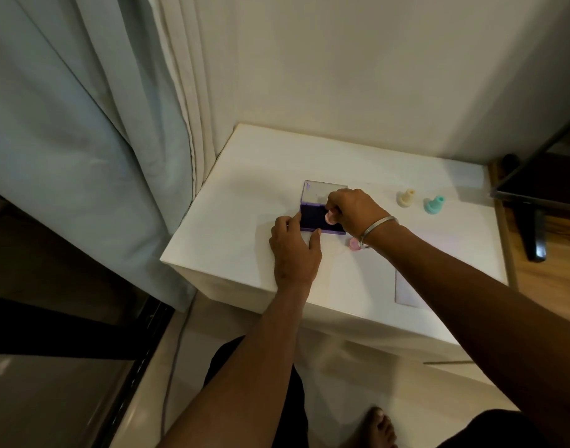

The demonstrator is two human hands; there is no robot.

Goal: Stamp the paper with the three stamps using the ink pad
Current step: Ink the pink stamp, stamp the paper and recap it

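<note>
Most of the pink stamp [329, 217] was hidden inside the right hand [354, 211]; only its round pink base could be seen, tipped at the right part of the dark pad, and whether it touched the ink could not be told. The stamp was pinched by curled fingers of that hand, with a metal bangle [377, 228] worn at the wrist. A second small pink piece [354, 244], possibly a cap, was half covered by the right wrist and could not be identified with certainty. The paper [406, 291] was mostly hidden under the right forearm; only a pale strip with a faint edge was visible near the front right of the white table [244, 189], and any marks on it could not be made out. The ink pad [312, 218] was found open near the table's middle: dark purple-black pad in a purple case, with the clear lid [319, 190] folded back behind it. The case was steadied by the left hand [295, 250], thumb at the front edge and fingers against the left edge, loosely spread rather than closed around it. The cream stamp [406, 198] and the teal stamp [433, 204] were left standing upright, side by side, well right of the pad, untouched. A curtain [83, 124] was seen at left; a dark stand [532, 202] was cut off at right.
</note>
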